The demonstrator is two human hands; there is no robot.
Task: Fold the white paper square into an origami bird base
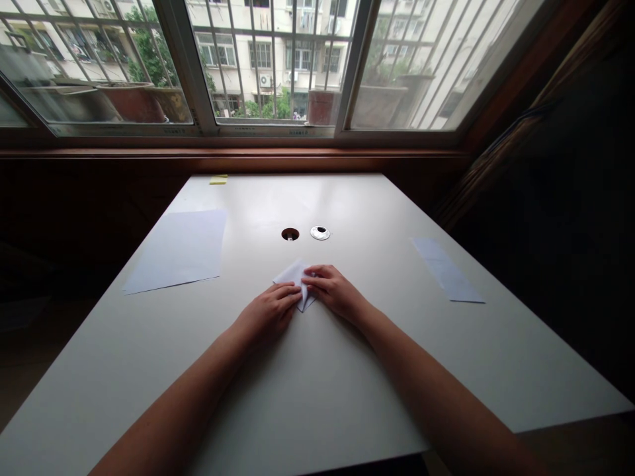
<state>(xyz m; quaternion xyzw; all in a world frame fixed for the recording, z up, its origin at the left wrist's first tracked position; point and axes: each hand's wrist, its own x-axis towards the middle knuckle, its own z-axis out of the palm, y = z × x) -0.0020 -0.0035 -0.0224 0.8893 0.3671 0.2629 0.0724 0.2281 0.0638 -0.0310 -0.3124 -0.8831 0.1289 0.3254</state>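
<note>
A small folded sheet of white paper (292, 272) lies on the table in front of me, its corners pointing away from me and toward me. A raised fold runs down its middle. My left hand (266, 312) rests at its left side, with the fingers pressed together on the near left part. From the right, my right hand (337, 291) holds the paper's right side between thumb and fingers. The fingertips of both hands nearly meet over the fold and cover part of it. My left thumb is mostly hidden.
The white table (307, 390) has a round hole (290, 235) and a silver ring cover (320, 233) beyond the paper. Larger white paper (178, 248) lies at left, a paper strip (446, 270) at right. Yellow slips (218, 179) sit near the far edge, below a barred window (272, 59).
</note>
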